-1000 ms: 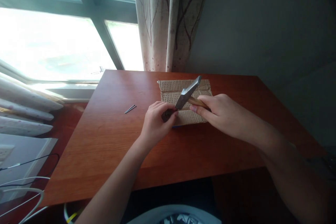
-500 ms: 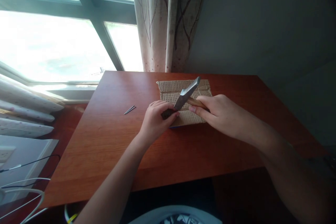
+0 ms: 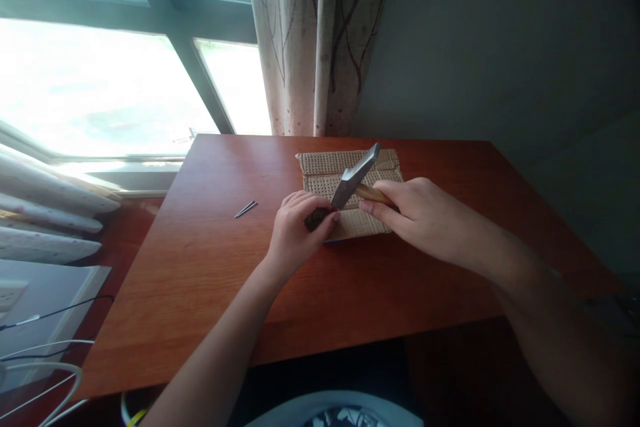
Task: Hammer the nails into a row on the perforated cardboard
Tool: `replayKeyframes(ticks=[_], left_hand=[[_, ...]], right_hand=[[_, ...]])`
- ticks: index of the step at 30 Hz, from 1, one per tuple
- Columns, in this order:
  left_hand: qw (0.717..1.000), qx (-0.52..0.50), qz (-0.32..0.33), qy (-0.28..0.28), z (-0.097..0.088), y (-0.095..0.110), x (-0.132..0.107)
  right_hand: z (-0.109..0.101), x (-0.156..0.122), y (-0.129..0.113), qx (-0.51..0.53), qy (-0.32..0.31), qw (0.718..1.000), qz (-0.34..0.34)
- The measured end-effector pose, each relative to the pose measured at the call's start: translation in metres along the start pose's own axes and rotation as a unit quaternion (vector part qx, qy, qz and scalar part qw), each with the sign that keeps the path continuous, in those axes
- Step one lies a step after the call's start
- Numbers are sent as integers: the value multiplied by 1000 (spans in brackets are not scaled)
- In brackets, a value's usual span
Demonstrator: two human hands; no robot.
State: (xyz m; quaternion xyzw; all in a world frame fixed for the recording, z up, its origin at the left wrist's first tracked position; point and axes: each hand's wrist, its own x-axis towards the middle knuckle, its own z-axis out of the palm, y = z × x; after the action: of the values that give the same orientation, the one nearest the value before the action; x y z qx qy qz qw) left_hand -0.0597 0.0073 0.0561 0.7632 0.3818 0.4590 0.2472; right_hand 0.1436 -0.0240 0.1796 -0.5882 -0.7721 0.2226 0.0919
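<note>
My right hand is wrapped round the wooden handle of a hammer, whose grey metal head slants up and away from me. The lower end of that head is at the fingertips of my left hand. Curled thumb and fingers of the left hand grip a small dark brown, rough-looking piece, mostly covered by the fingers; I cannot tell its kind. Beneath both hands lies a flat sheet of corrugated cardboard with rows of small holes. Two thin metal nails rest on the wood to the left.
The reddish-brown wooden table reaches to a grey wall at the back right. A curtain hangs behind it, beside a bright window. White and black cables loop at the lower left.
The hammer and both hands hold nearly the same pose. Only a very slight shift of the whole view shows.
</note>
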Motion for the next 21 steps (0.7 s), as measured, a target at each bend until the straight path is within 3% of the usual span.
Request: replayKeyframes(ticks=[21], left_hand=[[999, -39, 2, 9, 1, -1, -1]], right_hand=[[2, 1, 3, 1, 14, 1000, -6]])
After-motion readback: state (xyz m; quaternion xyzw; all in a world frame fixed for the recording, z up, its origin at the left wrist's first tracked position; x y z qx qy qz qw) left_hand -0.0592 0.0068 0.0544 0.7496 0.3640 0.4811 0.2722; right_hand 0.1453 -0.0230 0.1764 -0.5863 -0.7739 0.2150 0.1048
